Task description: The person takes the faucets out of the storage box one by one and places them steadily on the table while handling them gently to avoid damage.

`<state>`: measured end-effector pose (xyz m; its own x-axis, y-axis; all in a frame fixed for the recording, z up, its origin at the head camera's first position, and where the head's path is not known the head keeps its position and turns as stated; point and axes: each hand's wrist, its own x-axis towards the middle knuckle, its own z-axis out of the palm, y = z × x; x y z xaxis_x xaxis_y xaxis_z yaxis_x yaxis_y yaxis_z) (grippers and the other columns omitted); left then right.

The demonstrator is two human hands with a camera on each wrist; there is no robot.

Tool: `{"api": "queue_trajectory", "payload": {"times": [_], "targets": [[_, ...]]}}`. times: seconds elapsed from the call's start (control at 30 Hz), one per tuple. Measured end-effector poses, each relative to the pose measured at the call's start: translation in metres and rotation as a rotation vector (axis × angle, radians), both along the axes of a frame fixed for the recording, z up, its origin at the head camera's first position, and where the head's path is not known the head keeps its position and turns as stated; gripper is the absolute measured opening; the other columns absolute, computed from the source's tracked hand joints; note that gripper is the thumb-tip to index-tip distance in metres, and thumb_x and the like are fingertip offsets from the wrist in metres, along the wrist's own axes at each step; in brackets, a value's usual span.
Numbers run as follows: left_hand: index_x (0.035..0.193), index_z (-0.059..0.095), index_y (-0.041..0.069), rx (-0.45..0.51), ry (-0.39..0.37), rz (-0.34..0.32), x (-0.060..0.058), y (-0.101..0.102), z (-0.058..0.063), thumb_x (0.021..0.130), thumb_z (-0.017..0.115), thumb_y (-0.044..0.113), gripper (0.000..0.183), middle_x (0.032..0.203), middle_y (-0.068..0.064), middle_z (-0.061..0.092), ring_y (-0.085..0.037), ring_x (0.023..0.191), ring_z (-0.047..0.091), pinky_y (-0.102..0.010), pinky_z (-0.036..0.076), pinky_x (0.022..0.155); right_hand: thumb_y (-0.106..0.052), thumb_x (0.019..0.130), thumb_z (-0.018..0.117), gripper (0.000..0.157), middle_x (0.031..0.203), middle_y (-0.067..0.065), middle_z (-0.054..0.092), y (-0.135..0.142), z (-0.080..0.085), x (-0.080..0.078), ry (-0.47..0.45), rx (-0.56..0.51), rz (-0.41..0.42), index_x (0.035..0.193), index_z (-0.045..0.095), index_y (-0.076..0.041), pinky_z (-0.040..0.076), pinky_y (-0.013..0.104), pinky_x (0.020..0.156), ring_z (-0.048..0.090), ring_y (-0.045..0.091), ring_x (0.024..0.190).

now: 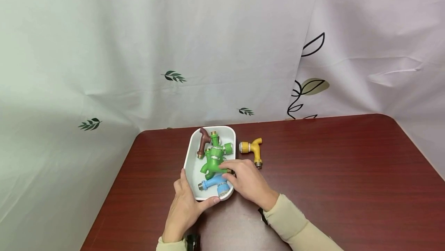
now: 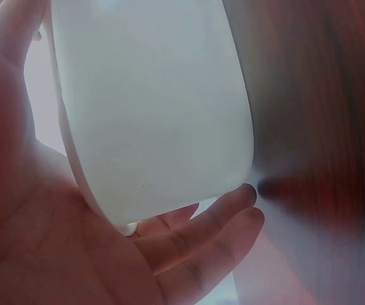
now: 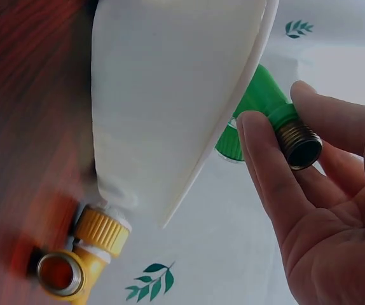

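My left hand (image 1: 183,206) steadies the tray (image 1: 191,164) at its near left corner, fingers along the left wall, thumb on the near rim; a light, level hold seems best. The brown tap (image 1: 204,139) lies by the tray's far left corner. Mid-tray, the upper green tap (image 1: 214,162) points its threaded end at the right edge; I'd turn it gently, clear of the blue tap (image 1: 215,182). My right hand (image 1: 248,177) pinches that end, fingers slightly bent. The yellow tap (image 1: 256,150) lies on the desk (image 1: 330,166), just beyond.
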<state>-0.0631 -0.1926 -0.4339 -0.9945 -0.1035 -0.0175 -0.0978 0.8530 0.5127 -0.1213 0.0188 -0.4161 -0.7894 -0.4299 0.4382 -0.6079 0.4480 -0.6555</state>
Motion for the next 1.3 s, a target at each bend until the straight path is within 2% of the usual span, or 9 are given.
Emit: {"api": "queue_trajectory", "payload": {"times": [0.5,0.67,0.97,1.13,1.2,1.3], "targets": [[0.157,0.005,-0.005,0.001,0.013,-0.003,0.000,0.000,-0.001,0.064,0.084,0.068,0.142,0.132,-0.031,0.037,-0.037,0.087,0.061,-0.051,0.051,0.078,-0.007,0.085,0.080,0.025,0.108,0.005,0.075,0.021,0.002,-0.004,-0.019,-0.015,-0.104,0.109,0.077,-0.005,0.054,0.036,0.090,0.070,0.019,0.105],[0.157,0.005,-0.005,0.003,0.017,-0.004,0.000,0.000,-0.001,0.064,0.085,0.067,0.143,0.132,-0.031,0.037,-0.037,0.088,0.061,-0.051,0.051,0.079,-0.006,0.082,0.082,0.024,0.105,0.002,0.075,0.030,0.004,-0.007,-0.033,-0.036,-0.170,0.106,0.078,-0.008,0.055,0.035,0.085,0.069,0.015,0.099],[0.157,0.004,-0.005,0.003,-0.006,0.001,0.000,-0.001,0.000,0.064,0.083,0.070,0.144,0.135,-0.031,0.036,-0.036,0.090,0.061,-0.052,0.051,0.082,-0.008,0.083,0.082,0.024,0.103,0.004,0.075,0.045,0.004,-0.013,-0.113,-0.052,-0.270,0.107,0.078,-0.009,0.055,0.034,0.069,0.067,0.011,0.077],[0.158,0.002,-0.004,0.006,-0.019,0.006,0.000,-0.001,0.000,0.064,0.082,0.071,0.144,0.136,-0.030,0.035,-0.034,0.086,0.060,-0.051,0.051,0.081,-0.010,0.084,0.082,0.023,0.087,0.002,0.075,0.056,0.005,-0.018,-0.162,-0.063,-0.337,0.107,0.078,-0.008,0.048,0.026,0.058,0.062,0.007,0.064],[0.158,0.002,-0.003,0.008,-0.022,0.007,0.000,-0.001,0.000,0.064,0.082,0.071,0.145,0.136,-0.029,0.035,-0.033,0.085,0.060,-0.050,0.051,0.080,-0.010,0.084,0.082,0.023,0.082,0.001,0.074,0.060,0.004,-0.020,-0.172,-0.074,-0.355,0.107,0.078,-0.008,0.048,0.025,0.057,0.064,0.008,0.064],[0.158,0.002,-0.002,0.009,-0.024,0.010,0.000,0.000,0.000,0.063,0.082,0.072,0.145,0.136,-0.028,0.035,-0.032,0.084,0.060,-0.050,0.051,0.080,-0.009,0.084,0.082,0.022,0.083,0.004,0.075,0.067,0.003,-0.023,-0.173,-0.090,-0.378,0.106,0.077,-0.007,0.052,0.028,0.060,0.071,0.012,0.069]]}}
